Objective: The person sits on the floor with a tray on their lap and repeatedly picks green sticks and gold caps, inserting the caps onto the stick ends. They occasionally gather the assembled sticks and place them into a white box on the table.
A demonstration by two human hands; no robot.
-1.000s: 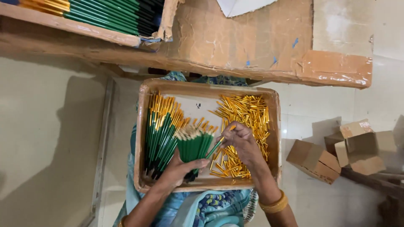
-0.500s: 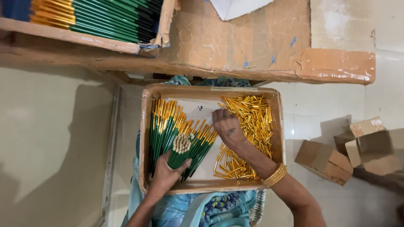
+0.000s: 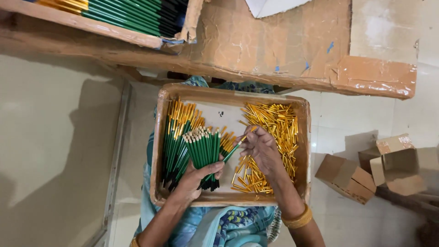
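Green pencils handled over a cardboard tray (image 3: 160, 137)

Left hand (image 3: 197, 177) grips a bundle of green pencils (image 3: 204, 153); right hand (image 3: 260, 147) pinches one green pencil (image 3: 232, 151) beside gold ferrules (image 3: 274, 123).

One cardboard tray (image 3: 162, 137), two hands (image 3: 196, 176), one bangle (image 3: 297, 218), two small cardboard boxes (image 3: 348, 177); pencils (image 3: 203, 151) and gold caps (image 3: 274, 123) too many to count.

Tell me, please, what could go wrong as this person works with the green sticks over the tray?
The left hand holds a loose bundle of green sticks; it could fan out and spill. The right hand pinches one stick over the gold caps, which it might scatter. The cardboard tray rests on the lap and may tip.
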